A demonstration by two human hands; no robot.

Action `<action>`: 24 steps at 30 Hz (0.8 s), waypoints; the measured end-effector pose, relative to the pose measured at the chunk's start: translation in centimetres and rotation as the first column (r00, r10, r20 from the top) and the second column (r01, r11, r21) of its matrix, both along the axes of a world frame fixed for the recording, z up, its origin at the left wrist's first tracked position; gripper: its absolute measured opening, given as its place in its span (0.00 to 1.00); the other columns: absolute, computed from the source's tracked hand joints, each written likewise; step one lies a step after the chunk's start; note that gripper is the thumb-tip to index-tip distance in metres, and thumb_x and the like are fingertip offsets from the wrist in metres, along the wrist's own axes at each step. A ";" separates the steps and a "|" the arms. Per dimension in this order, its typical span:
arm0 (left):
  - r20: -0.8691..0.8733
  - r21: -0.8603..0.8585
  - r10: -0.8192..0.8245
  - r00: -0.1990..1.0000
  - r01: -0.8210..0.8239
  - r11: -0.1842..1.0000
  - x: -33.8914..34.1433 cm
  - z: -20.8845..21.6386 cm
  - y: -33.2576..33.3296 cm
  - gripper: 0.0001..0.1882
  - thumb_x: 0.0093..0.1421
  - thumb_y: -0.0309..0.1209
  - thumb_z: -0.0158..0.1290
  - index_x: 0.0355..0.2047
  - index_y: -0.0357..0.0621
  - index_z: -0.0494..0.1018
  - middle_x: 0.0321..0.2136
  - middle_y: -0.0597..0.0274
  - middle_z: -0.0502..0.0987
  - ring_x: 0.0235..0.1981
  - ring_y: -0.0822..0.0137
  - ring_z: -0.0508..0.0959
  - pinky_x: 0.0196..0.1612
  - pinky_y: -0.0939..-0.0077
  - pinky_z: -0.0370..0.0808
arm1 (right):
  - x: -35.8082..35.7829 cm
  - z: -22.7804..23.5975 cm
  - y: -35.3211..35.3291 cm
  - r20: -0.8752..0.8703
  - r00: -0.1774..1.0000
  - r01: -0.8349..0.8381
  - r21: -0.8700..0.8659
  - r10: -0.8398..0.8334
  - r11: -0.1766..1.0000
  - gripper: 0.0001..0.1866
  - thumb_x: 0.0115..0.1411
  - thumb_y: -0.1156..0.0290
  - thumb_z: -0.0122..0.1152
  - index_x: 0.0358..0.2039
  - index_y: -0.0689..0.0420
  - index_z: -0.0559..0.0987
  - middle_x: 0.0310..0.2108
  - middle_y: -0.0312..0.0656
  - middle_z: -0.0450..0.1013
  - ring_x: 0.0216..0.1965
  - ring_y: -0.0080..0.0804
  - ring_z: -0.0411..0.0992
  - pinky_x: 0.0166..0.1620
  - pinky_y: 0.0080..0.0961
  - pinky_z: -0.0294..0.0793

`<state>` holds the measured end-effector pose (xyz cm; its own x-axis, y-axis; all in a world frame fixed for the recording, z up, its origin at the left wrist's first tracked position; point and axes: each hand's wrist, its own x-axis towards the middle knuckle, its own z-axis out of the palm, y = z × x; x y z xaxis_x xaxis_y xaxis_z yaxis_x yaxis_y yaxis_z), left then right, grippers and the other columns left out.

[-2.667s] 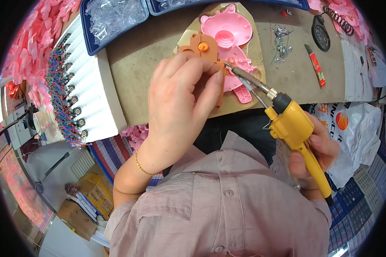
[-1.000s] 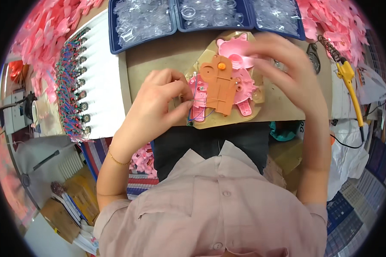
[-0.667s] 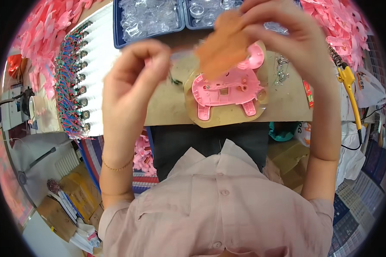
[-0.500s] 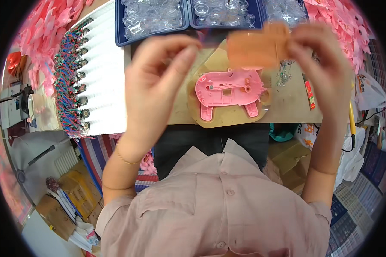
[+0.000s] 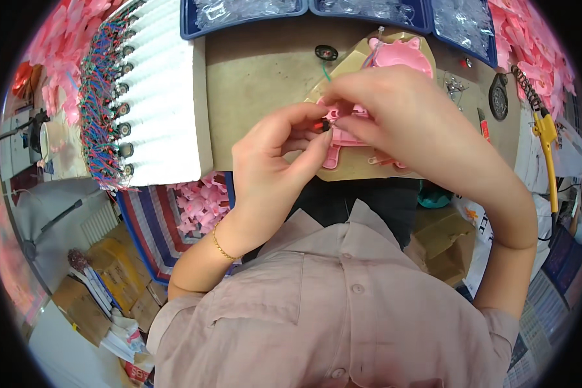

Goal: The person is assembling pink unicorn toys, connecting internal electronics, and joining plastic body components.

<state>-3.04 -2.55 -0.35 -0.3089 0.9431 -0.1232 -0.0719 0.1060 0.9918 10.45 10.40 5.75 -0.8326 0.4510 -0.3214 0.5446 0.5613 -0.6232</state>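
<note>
Over the pink plastic shell, my two hands meet. My left hand is closed, its thumb and fingertips pinching a small black-and-red part. My right hand reaches across the shell with its fingers pinched beside that part; what they hold is hidden. The shell lies on a tan board, partly covered by my right hand. Another rounded pink piece shows at the board's far end, with thin wires beside it. A round black speaker-like disc lies beyond my hands, near a green wire.
Left stands a white foam tray with rows of wired round parts. Blue bins of clear plastic pieces line the back. At right are small metal parts, a black oval piece and a yellow-handled tool with a coiled cord.
Both hands have come down and together over the pink shell. The blurred orange block near my right hand is out of sight. The black disc and wires now show on the table.
</note>
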 end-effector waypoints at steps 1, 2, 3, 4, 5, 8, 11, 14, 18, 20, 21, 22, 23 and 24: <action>-0.085 0.009 0.004 0.996 -0.004 1.000 0.0 -0.1 0.0 0.13 0.55 0.20 0.57 0.42 0.33 0.74 0.36 0.57 0.77 0.34 0.73 0.78 0.38 0.82 0.77 | 0.3 -0.7 -0.1 -0.047 0.997 -0.047 0.164 0.055 0.985 0.07 0.54 0.74 0.58 0.34 0.61 0.78 0.30 0.43 0.73 0.27 0.39 0.71 0.31 0.33 0.69; -0.169 0.011 0.012 0.986 -0.010 1.000 -0.1 -0.2 -0.2 0.13 0.54 0.20 0.58 0.41 0.35 0.75 0.35 0.57 0.77 0.33 0.71 0.78 0.37 0.81 0.77 | 0.3 -1.0 -0.3 -0.045 0.997 -0.060 0.158 0.068 0.986 0.07 0.54 0.74 0.58 0.34 0.61 0.78 0.30 0.43 0.73 0.27 0.39 0.71 0.31 0.33 0.69; -0.166 0.005 0.023 0.986 -0.022 1.000 -0.3 -0.2 -0.3 0.13 0.54 0.20 0.58 0.41 0.35 0.75 0.35 0.57 0.77 0.33 0.71 0.78 0.37 0.81 0.77 | 0.4 -1.3 -0.5 -0.114 0.987 -0.082 0.236 0.111 0.968 0.07 0.52 0.74 0.59 0.31 0.62 0.77 0.28 0.43 0.71 0.29 0.39 0.70 0.31 0.33 0.68; -0.367 0.071 0.020 0.930 0.007 0.997 -0.5 -0.2 -0.4 0.13 0.52 0.21 0.59 0.39 0.38 0.76 0.33 0.57 0.77 0.32 0.68 0.77 0.36 0.77 0.76 | 0.3 -1.4 -0.7 -0.179 0.971 -0.095 0.313 0.157 0.945 0.06 0.50 0.75 0.59 0.29 0.62 0.77 0.27 0.42 0.69 0.30 0.39 0.69 0.32 0.33 0.67; -0.551 0.131 0.020 0.834 0.063 0.989 -0.8 -0.3 -0.4 0.13 0.50 0.22 0.61 0.38 0.40 0.76 0.32 0.57 0.76 0.32 0.65 0.77 0.36 0.73 0.75 | 0.1 -1.5 -0.8 -0.174 0.972 -0.095 0.311 0.155 0.946 0.06 0.50 0.75 0.59 0.29 0.62 0.77 0.27 0.42 0.69 0.30 0.39 0.69 0.32 0.33 0.67; -0.786 0.273 0.186 0.589 0.061 0.960 -2.1 -1.3 -0.9 0.14 0.46 0.25 0.63 0.35 0.44 0.77 0.29 0.60 0.75 0.31 0.62 0.74 0.35 0.67 0.70 | -0.6 -1.8 -0.9 -0.156 0.962 -0.141 0.414 0.223 0.899 0.05 0.46 0.76 0.58 0.25 0.64 0.76 0.25 0.43 0.66 0.33 0.40 0.67 0.34 0.33 0.66; -0.848 0.316 0.219 0.483 0.128 0.940 -2.2 -2.4 -1.3 0.15 0.45 0.27 0.63 0.36 0.49 0.79 0.29 0.67 0.73 0.32 0.65 0.72 0.37 0.71 0.65 | -0.9 -2.0 -1.0 -0.142 0.961 -0.154 0.435 0.237 0.887 0.05 0.43 0.77 0.58 0.23 0.64 0.75 0.25 0.43 0.64 0.32 0.41 0.66 0.35 0.33 0.65; -0.895 0.329 0.252 0.367 0.164 0.930 -1.7 -3.3 -1.4 0.18 0.45 0.29 0.63 0.40 0.52 0.79 0.29 0.71 0.72 0.32 0.69 0.71 0.37 0.74 0.63 | -0.9 -2.3 -0.9 -0.143 0.968 -0.128 0.426 0.206 0.896 0.05 0.44 0.77 0.60 0.22 0.64 0.74 0.25 0.43 0.65 0.33 0.41 0.66 0.36 0.34 0.65; -0.936 0.291 0.231 0.264 0.216 0.932 -1.8 -4.0 -1.9 0.23 0.44 0.29 0.62 0.44 0.51 0.79 0.30 0.73 0.70 0.32 0.70 0.69 0.35 0.74 0.63 | -1.4 -2.2 -0.3 -0.112 0.972 -0.136 0.451 0.207 0.882 0.08 0.45 0.73 0.64 0.26 0.62 0.75 0.28 0.42 0.67 0.35 0.42 0.68 0.39 0.33 0.66; -0.952 0.258 0.195 0.237 0.273 0.927 -2.0 -3.8 -1.9 0.23 0.44 0.30 0.61 0.44 0.49 0.79 0.30 0.73 0.70 0.32 0.70 0.69 0.34 0.75 0.63 | -1.9 -2.4 0.1 -0.161 0.964 -0.106 0.498 0.212 0.861 0.10 0.46 0.70 0.65 0.28 0.60 0.76 0.29 0.41 0.68 0.36 0.42 0.68 0.41 0.33 0.66; -0.952 0.257 0.193 0.237 0.277 0.926 -2.2 -3.7 -1.8 0.23 0.44 0.30 0.61 0.44 0.49 0.79 0.30 0.73 0.70 0.32 0.70 0.69 0.34 0.75 0.63 | -2.2 -2.5 0.3 -0.163 0.954 -0.133 0.524 0.253 0.841 0.12 0.46 0.67 0.66 0.29 0.59 0.76 0.31 0.40 0.69 0.38 0.41 0.69 0.44 0.33 0.65; -0.964 0.236 0.181 0.196 0.311 0.921 -2.3 -3.6 -1.7 0.22 0.45 0.29 0.60 0.44 0.46 0.78 0.29 0.72 0.69 0.32 0.70 0.69 0.33 0.75 0.63 | -2.5 -2.6 0.5 -0.165 0.942 -0.159 0.549 0.292 0.821 0.14 0.46 0.64 0.67 0.31 0.58 0.76 0.33 0.39 0.70 0.40 0.40 0.70 0.47 0.33 0.65; -0.973 0.216 0.170 0.158 0.345 0.914 -2.3 -3.5 -1.6 0.22 0.45 0.29 0.58 0.44 0.43 0.78 0.29 0.71 0.69 0.32 0.70 0.68 0.32 0.76 0.63 | -2.6 -2.8 1.1 -0.162 0.944 -0.155 0.548 0.287 0.822 0.14 0.46 0.64 0.67 0.31 0.58 0.76 0.33 0.39 0.70 0.40 0.40 0.70 0.47 0.33 0.65; -0.972 0.216 0.168 0.162 0.350 0.912 -2.4 -3.3 -1.5 0.22 0.45 0.29 0.58 0.44 0.43 0.78 0.29 0.71 0.69 0.32 0.70 0.68 0.32 0.76 0.63 | -2.7 -3.1 1.8 -0.101 0.947 -0.226 0.466 0.305 0.856 0.15 0.46 0.62 0.66 0.31 0.57 0.77 0.33 0.39 0.71 0.41 0.39 0.70 0.49 0.34 0.64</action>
